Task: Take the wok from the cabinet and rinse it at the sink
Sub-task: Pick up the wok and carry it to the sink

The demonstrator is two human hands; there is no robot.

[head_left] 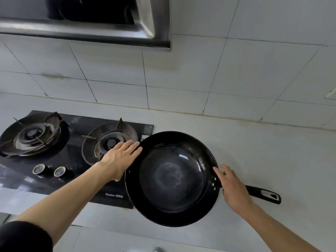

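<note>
Now the wok (172, 179) sits on the counter (272, 151) beside the stove (72, 160), my left hand (121, 157) flat at its nine o'clock rim, right hand (234, 186) open by the four o'clock handle (263, 194), gripping nothing, so I'd clasp that handle firmly before lifting.

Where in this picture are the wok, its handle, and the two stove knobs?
wok (172, 177): head view, on the middle of its dark inner bowl.
wok handle (261, 193): head view, on the black grip near its hanging-hole end.
stove knobs (39, 169): head view, on the top face of the left knob.
</note>
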